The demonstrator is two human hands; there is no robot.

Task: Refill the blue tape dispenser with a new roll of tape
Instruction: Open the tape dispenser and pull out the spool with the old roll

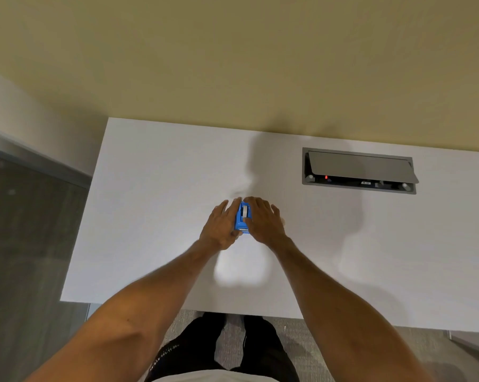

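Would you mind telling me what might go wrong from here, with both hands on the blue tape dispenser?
1. The left hand and right hand press the blue tape dispenser between fairly straight fingers, so it may slip or skid on the smooth white table.
2. The dispenser's near end, probably the cutter, sits close to the left thumb and might nick it.
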